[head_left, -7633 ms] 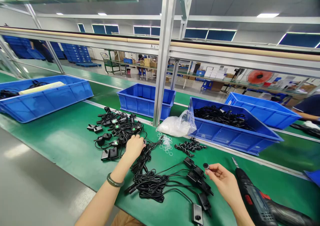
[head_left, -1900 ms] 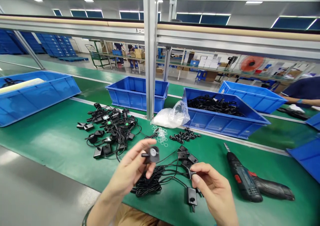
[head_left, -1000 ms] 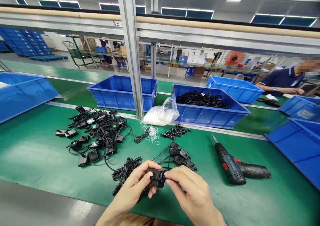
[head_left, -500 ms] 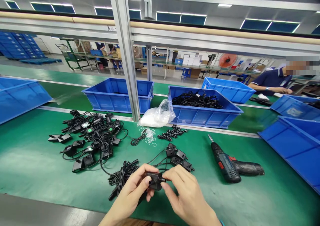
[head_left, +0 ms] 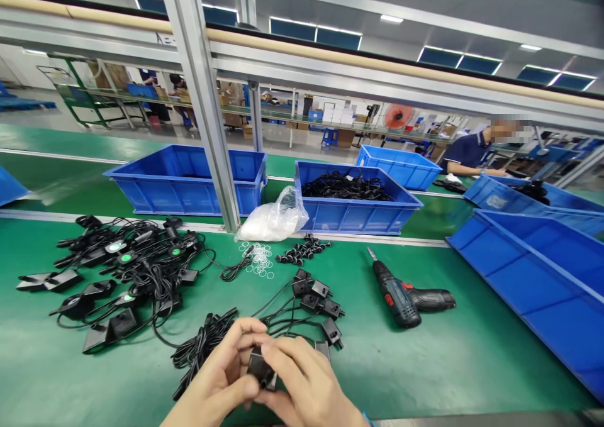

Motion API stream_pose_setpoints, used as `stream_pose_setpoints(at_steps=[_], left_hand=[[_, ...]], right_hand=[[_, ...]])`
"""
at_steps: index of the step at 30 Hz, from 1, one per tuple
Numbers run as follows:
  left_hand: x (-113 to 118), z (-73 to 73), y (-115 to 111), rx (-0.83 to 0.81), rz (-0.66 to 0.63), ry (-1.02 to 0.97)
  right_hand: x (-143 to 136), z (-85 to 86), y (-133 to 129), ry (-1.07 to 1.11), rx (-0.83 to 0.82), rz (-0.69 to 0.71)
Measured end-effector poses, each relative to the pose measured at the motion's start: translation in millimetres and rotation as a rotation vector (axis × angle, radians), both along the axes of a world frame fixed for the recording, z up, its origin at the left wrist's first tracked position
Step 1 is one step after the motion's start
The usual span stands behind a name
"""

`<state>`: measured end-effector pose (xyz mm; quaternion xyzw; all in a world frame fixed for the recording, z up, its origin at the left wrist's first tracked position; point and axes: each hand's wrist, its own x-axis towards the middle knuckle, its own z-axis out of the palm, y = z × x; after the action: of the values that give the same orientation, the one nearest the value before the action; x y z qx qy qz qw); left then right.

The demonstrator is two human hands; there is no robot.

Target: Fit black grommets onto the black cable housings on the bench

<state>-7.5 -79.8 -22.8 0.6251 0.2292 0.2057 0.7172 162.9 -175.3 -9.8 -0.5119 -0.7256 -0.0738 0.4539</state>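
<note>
Between both hands, at the lower middle, is a small black device (head_left: 258, 365). My left hand (head_left: 226, 377) has its fingers and thumb round the left side of it. My right hand (head_left: 304, 377) grips it from the right, its fingers over the top. Just beyond the hands several black boxes with cables (head_left: 311, 298) lie on the green mat. A bundle of black cable (head_left: 202, 345) is left of my left hand. White rings (head_left: 258, 260) and small black parts (head_left: 304, 249) lie farther back.
A power drill (head_left: 399, 295) lies to the right. Black devices with cables (head_left: 141, 263) are heaped on the left. Blue bins (head_left: 353, 216) stand behind, beside a plastic bag (head_left: 274, 221) and a metal post (head_left: 202, 100). A person (head_left: 467, 153) sits at the back right.
The view has swung to the right. My right hand has moved from the device's small end to close over its body, and the device is turned. More black boxes show beyond my hands.
</note>
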Motion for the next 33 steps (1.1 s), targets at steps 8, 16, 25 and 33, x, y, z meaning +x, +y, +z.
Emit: stream_pose_setpoints(at_steps=[8,16,25,33], left_hand=[[-28.1,-13.8,60.1,1.163,0.208,0.397],[-42.7,-5.2,73.5,1.330,0.082,0.500],[-45.7,-36.9,62.2,1.312,0.021,0.620],[-56.6,-19.7,54.4,1.190,0.148,0.554]], right_hand=[[63.1,-16.3,-9.8,0.436,-0.158,-0.337],[80.4,-47.9,-10.3,0.229,-0.666,-0.345],[129.2,-26.5,44.4,0.026,-0.584,-0.308],[165.6,-52.6,141.3,-0.087,-0.614,-0.388]])
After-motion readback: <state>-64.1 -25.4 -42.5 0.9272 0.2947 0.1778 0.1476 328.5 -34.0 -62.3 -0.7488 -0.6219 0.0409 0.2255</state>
